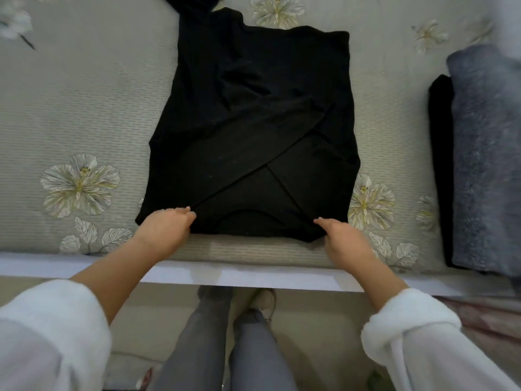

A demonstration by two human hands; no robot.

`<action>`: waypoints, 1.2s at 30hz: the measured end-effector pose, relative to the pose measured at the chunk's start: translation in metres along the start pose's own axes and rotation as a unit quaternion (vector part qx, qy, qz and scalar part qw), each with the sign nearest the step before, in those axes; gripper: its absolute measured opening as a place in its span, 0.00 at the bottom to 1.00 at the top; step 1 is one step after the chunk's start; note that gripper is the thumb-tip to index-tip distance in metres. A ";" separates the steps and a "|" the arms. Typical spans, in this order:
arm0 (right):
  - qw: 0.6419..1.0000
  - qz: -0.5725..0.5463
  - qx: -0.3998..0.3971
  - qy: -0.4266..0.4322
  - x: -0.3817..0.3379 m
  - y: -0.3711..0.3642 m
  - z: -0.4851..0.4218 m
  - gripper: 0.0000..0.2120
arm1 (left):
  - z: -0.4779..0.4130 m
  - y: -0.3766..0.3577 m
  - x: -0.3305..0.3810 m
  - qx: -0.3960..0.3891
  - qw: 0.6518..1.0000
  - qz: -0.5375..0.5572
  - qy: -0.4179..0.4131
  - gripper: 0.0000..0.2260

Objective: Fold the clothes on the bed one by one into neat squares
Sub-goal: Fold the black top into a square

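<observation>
1. Closest of all: a fluffy white left sleeve [42, 334] and a fluffy white right sleeve [408, 320], both pushed back from bare arms.
2. Between them, lower down: grey trousers [197, 348] and one pale shoe [263, 301] on the floor.
3. Just past the near white edge of the bed [84, 108]: the left hand [166, 227], fingers curled tight on the near left edge of the black top [253, 122].
4. On the other side, well apart from it: the right hand [342, 235], pinching the near right corner of the same top.
5. Black top: flat in the middle of the bed, neck hole at the near edge between the two hands, its own arms folded in over the body and crossing each other.
6. Bed cover: pale grey with thin lines and big white flowers [80, 183] on both sides of the top.
7. Off to the right, well apart from the top: a folded fuzzy grey cloth [485, 165] lying on a folded black cloth [439, 165].
8. At the far edge: another dark cloth [194, 1], touching the far left corner of the top and cut off at the top of the view.
</observation>
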State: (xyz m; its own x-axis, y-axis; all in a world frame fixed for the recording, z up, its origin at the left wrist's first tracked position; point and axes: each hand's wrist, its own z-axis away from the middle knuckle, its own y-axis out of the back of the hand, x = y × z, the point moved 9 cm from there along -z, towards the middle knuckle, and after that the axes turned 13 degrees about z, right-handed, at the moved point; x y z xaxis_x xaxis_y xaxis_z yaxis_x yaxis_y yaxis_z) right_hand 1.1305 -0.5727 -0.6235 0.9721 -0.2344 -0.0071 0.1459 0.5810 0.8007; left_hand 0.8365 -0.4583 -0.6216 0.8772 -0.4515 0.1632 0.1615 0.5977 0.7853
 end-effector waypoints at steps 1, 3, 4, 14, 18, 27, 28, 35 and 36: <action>1.000 -0.011 -0.015 -0.006 0.003 0.005 0.001 0.25 | 0.004 0.007 0.004 0.002 1.000 0.023 0.013 0.10; 0.999 -0.019 -0.040 -0.003 0.008 0.012 0.011 0.24 | 0.015 0.015 0.013 -0.027 0.998 0.050 0.030 0.08; 0.998 -0.026 -0.056 0.004 0.011 0.011 0.019 0.24 | 0.024 0.015 0.018 -0.053 0.996 0.068 0.033 0.08; 0.944 -0.118 -0.308 -0.002 0.031 -0.024 0.105 0.14 | 0.123 -0.042 0.036 -0.301 0.882 0.343 0.115 0.10; 0.956 -0.180 -0.232 -0.011 0.037 0.011 0.077 0.03 | 0.108 -0.010 0.024 -0.295 0.899 0.310 0.095 0.07; 0.955 -0.286 -0.023 -0.075 0.062 0.147 -0.027 0.07 | -0.005 0.128 -0.031 -0.127 0.933 0.333 0.049 0.05; 0.955 -0.286 -0.010 -0.080 0.064 0.158 -0.039 0.07 | -0.019 0.142 -0.038 -0.111 0.931 0.345 0.049 0.05; 0.929 -0.310 0.113 -0.167 0.082 0.202 -0.128 0.04 | -0.114 0.211 -0.075 -0.007 0.945 0.319 0.068 0.06; 0.924 -0.309 0.131 -0.184 0.084 0.204 -0.139 0.06 | -0.126 0.217 -0.080 0.024 0.946 0.315 0.076 0.05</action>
State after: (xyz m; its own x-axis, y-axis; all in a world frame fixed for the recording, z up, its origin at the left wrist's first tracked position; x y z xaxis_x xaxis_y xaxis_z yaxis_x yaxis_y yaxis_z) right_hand 1.2677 -0.3655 -0.5447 0.5830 -0.7356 -0.3450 0.5549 0.0504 0.8304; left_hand 0.8581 -0.2087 -0.5400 0.8477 0.0865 0.5233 -0.4322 0.6845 0.5871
